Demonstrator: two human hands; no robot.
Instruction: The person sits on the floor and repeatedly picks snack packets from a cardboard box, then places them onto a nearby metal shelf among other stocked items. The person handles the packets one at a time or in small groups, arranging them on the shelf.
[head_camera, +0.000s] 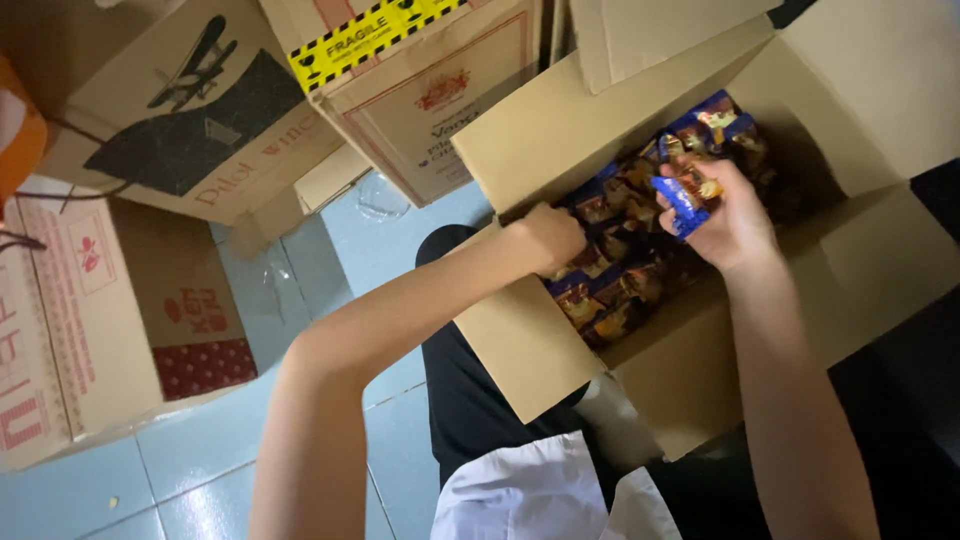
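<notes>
Stockroom or shop back room, seen from your head camera.

You are among stacked cardboard cartons (190, 120) standing directly on a pale blue tiled floor (130, 480); one carton (400, 70) carries yellow-and-black warning tape, others (90, 310) bear red printed panels. The open carton (560, 130) in front of you is packed with many identical blue-and-brown snack packets (620, 270), bulk goods of the kind kept for sale rather than household supplies.
</notes>
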